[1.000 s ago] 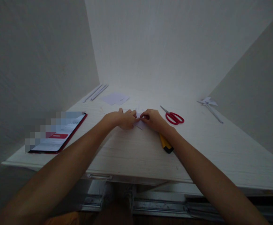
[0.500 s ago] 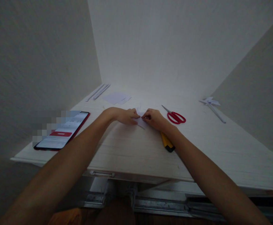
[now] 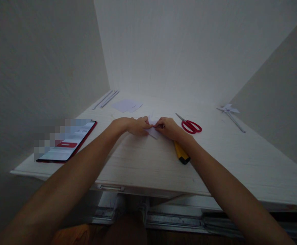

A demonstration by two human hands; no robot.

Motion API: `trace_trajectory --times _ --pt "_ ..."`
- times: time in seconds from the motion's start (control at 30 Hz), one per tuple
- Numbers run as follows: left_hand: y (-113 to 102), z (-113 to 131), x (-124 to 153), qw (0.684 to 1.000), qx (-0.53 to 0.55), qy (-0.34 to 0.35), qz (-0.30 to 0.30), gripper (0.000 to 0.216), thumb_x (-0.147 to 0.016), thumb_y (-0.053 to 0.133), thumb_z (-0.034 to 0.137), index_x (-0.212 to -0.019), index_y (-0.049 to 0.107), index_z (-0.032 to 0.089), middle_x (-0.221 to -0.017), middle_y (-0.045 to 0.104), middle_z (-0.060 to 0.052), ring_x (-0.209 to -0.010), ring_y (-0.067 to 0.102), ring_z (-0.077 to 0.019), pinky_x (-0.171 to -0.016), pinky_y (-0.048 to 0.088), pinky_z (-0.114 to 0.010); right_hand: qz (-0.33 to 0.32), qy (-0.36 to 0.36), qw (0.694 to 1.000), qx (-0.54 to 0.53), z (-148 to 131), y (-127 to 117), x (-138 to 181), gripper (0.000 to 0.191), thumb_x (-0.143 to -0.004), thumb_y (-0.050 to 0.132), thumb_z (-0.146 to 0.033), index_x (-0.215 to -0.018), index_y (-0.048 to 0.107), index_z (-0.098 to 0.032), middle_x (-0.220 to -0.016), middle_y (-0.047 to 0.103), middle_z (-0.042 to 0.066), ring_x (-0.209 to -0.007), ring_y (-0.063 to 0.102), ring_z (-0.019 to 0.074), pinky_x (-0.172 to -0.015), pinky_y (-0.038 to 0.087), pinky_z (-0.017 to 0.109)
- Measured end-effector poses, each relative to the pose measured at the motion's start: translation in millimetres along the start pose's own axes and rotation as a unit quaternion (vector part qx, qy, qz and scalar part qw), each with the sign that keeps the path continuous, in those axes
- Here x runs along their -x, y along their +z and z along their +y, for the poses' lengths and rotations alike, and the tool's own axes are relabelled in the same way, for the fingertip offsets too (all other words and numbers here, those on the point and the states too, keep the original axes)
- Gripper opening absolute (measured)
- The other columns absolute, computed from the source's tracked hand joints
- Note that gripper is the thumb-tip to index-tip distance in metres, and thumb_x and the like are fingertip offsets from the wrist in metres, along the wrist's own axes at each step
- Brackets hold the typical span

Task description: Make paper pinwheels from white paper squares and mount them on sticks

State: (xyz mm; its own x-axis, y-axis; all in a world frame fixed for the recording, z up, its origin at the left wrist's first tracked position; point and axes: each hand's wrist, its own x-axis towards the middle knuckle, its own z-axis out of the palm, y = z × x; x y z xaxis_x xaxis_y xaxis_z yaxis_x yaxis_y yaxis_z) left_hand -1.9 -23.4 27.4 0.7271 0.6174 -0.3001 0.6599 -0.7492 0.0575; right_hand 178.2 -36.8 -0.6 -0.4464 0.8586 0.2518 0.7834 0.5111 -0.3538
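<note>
Both of my hands meet over a small folded piece of white paper [image 3: 152,131] lying on the white table [image 3: 148,163]. My left hand [image 3: 135,125] presses on the paper's left side with curled fingers. My right hand [image 3: 169,128] pinches the paper's right edge between thumb and fingers. A yellow and black utility knife [image 3: 181,154] lies on the table partly under my right forearm.
Red-handled scissors [image 3: 190,125] lie just right of my hands. A phone with a red case [image 3: 68,143] sits at the left edge. White paper sheets [image 3: 126,105] and white sticks [image 3: 106,99] lie at the back left. A white paper pinwheel [image 3: 229,112] lies at the far right.
My hands stayed on the paper, with the fingers shifting slightly closer together. The camera view moved a little.
</note>
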Motion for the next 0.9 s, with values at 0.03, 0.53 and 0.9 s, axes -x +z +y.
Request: trace_trajectory --times 0.03,0.53,0.9 --pt "1 -2 -1 1.000 0.004 0.010 0.005 0.051 -0.079 0.037 0.034 -0.127 0.040 0.019 -0.119 0.041 -0.013 -0.100 0.045 -0.0217 -0.087 0.037 -0.032 -0.001 0.000 1.000 0.001 0 0 0 0.017 -0.073 0.057 -0.012 -0.084 0.069 -0.010 -0.082 0.065 0.010 -0.067 0.056 0.0128 -0.065 0.042 0.024" --pt "-3 -2 4 0.999 0.020 0.008 0.041 0.049 -0.075 0.048 0.046 -0.117 0.049 0.021 -0.115 0.042 -0.011 -0.101 0.042 -0.0237 -0.086 0.035 -0.036 -0.019 -0.033 0.998 0.059 1 -6 1 0.021 -0.081 0.051 -0.020 -0.092 0.069 -0.017 -0.088 0.057 0.010 -0.084 0.049 0.0174 -0.081 0.037 0.031" --pt "-1 -1 -1 0.998 0.016 0.017 0.065 0.034 -0.077 0.051 0.037 -0.105 0.055 0.019 -0.110 0.047 -0.010 -0.095 0.045 -0.0203 -0.084 0.036 -0.033 -0.072 -0.062 0.991 0.095 0 -14 6 0.027 -0.081 0.049 -0.023 -0.103 0.063 -0.018 -0.090 0.058 0.009 -0.086 0.050 0.0175 -0.080 0.038 0.028"
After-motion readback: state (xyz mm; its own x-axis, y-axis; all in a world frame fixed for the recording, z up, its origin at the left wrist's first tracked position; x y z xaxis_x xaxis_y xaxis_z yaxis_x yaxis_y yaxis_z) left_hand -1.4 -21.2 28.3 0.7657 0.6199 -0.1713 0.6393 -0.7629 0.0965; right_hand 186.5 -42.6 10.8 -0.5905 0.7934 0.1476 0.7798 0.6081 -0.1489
